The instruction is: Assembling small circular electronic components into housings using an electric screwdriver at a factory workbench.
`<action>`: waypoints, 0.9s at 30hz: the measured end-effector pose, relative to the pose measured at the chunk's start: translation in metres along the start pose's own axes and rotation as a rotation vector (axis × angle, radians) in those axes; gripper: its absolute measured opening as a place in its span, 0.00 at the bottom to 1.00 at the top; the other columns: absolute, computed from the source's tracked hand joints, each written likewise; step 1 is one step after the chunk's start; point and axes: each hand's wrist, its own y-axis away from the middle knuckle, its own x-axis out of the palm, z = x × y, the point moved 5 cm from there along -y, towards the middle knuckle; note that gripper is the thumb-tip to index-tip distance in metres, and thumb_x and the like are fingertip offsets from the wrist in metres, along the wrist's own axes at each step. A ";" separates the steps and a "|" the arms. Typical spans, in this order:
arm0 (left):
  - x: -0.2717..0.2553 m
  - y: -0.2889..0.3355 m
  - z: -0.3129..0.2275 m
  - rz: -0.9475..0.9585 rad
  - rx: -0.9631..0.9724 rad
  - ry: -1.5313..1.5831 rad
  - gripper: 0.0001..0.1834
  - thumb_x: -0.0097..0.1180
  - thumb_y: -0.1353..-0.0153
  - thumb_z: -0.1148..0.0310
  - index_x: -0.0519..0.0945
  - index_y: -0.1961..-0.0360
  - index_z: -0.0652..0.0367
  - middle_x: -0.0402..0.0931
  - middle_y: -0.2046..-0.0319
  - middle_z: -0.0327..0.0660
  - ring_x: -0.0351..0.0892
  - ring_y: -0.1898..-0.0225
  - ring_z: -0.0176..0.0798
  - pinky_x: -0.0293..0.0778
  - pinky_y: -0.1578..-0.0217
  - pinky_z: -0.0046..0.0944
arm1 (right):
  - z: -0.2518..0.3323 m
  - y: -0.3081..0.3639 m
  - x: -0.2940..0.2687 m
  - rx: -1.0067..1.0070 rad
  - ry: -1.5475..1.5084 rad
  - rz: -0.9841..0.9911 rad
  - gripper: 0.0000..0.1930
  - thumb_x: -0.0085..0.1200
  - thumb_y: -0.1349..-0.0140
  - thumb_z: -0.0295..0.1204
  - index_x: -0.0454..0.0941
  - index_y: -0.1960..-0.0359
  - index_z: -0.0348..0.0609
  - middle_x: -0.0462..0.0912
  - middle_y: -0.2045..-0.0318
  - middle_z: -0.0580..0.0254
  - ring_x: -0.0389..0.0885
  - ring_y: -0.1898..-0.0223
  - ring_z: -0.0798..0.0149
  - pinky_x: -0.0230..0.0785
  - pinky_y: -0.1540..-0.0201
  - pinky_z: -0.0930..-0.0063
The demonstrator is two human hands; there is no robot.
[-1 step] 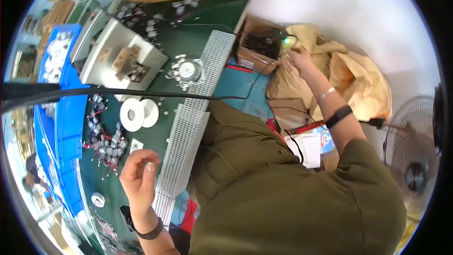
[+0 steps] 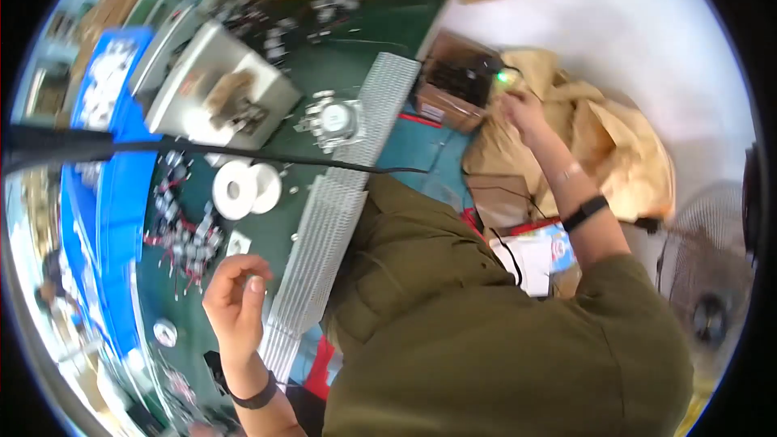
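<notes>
At far left, a long blue plastic bin [image 2: 117, 222] of pale parts runs along the green table [image 2: 279, 222]. Beside it are a boxy cream metal housing [image 2: 275, 101], a tangle of small grey parts with red and dark wires [image 2: 190, 236], and a white plastic spool [image 2: 249, 190]. Nearer the wearer, the left hand [image 2: 235, 307] is raised in front of the spool, fingers half curled and thumb close to them; I cannot tell whether it pinches anything. Further right sit a round silver part [image 2: 336, 120] and a white perforated metal strip [image 2: 320, 226], slanting from lower left to upper right.

Beyond the strip, a small black device with a green light [image 2: 488, 65] is at the right rim of an open brown cardboard box [image 2: 445, 111] of dark pieces. Its long axis looks roughly left to right, lit end toward the right hand [image 2: 524, 113], though blur hides its exact shape. That hand's fingers are bent just below the light, over crumpled brown paper [image 2: 599, 137]; whether they grip anything is unclear.
</notes>
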 end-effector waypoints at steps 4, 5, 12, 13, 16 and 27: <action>-0.067 0.015 0.013 -0.268 0.035 -0.168 0.07 0.53 0.40 0.77 0.76 0.62 0.69 0.76 0.66 0.41 0.74 0.67 0.30 0.70 0.67 0.28 | 0.023 0.081 0.061 -0.246 0.545 0.347 0.11 0.57 0.44 0.28 0.76 0.59 0.41 0.76 0.70 0.70 0.74 0.70 0.74 0.69 0.66 0.78; -0.081 0.006 0.006 -0.324 0.048 -0.126 0.07 0.53 0.40 0.77 0.76 0.61 0.69 0.76 0.67 0.40 0.75 0.67 0.30 0.70 0.66 0.28 | -0.005 0.082 0.054 -0.265 0.274 0.530 0.10 0.56 0.43 0.26 0.76 0.59 0.42 0.76 0.70 0.71 0.75 0.69 0.74 0.70 0.65 0.78; -0.128 -0.062 0.001 -0.421 0.152 -0.818 0.14 0.59 0.47 0.72 0.79 0.58 0.60 0.80 0.64 0.45 0.80 0.65 0.43 0.74 0.62 0.40 | 0.111 0.221 0.162 -0.190 0.533 1.105 0.13 0.60 0.46 0.26 0.76 0.59 0.38 0.78 0.64 0.64 0.76 0.64 0.74 0.70 0.62 0.78; -0.125 -0.077 0.004 -0.354 0.203 -0.972 0.14 0.60 0.48 0.69 0.79 0.60 0.60 0.79 0.63 0.46 0.78 0.63 0.47 0.73 0.60 0.42 | 0.132 0.240 0.181 -0.354 0.478 1.232 0.13 0.60 0.46 0.27 0.76 0.59 0.38 0.78 0.64 0.62 0.77 0.64 0.70 0.70 0.61 0.75; -0.118 -0.116 0.036 -0.197 0.160 -1.209 0.13 0.60 0.50 0.64 0.79 0.64 0.59 0.78 0.63 0.46 0.76 0.60 0.51 0.72 0.58 0.46 | 0.160 0.272 0.227 -0.580 0.438 1.388 0.13 0.59 0.45 0.29 0.76 0.59 0.39 0.78 0.63 0.59 0.78 0.64 0.64 0.71 0.60 0.72; -0.124 -0.115 0.064 -0.024 0.342 -1.076 0.13 0.65 0.54 0.68 0.76 0.68 0.60 0.76 0.73 0.45 0.74 0.66 0.49 0.69 0.63 0.45 | 0.197 0.289 0.302 -0.662 0.312 1.347 0.11 0.59 0.45 0.28 0.76 0.61 0.38 0.80 0.66 0.58 0.80 0.67 0.65 0.72 0.62 0.73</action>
